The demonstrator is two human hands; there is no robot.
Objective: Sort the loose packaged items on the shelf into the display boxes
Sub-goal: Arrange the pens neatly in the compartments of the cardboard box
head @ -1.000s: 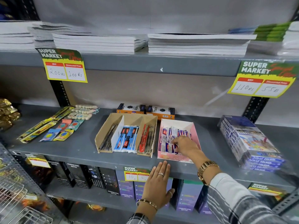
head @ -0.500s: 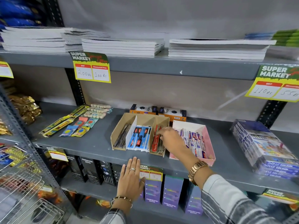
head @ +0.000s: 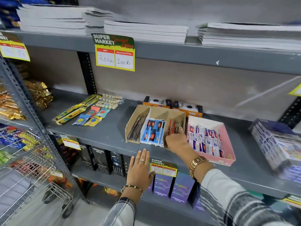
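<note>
A brown cardboard display box point(head: 162, 112) with three compartments stands on the grey middle shelf point(head: 104, 132); it holds dark pens on the left, blue-carded pens point(head: 153, 131) in the middle and red packets point(head: 174, 126) on the right. My right hand point(head: 176, 141) rests in the right compartment, fingers on the red packets. Beside it a pink box point(head: 228, 141) holds several small packets. My left hand point(head: 140, 170) lies flat and open against the shelf's front edge. Loose packaged items point(head: 91, 115) lie on the shelf to the left.
Two orange-and-black cartons point(head: 172, 105) stand behind the boxes. A wrapped bundle of boxes point(head: 276, 144) sits at the right. Notebook stacks point(head: 145, 31) fill the upper shelf, price tags hang from shelf edges, bottle boxes stand below, and a wire trolley point(head: 32, 190) is at lower left.
My right hand left the pink box and moved left into the brown box's right compartment. The view swung left and closer. My left hand stayed on the shelf edge.
</note>
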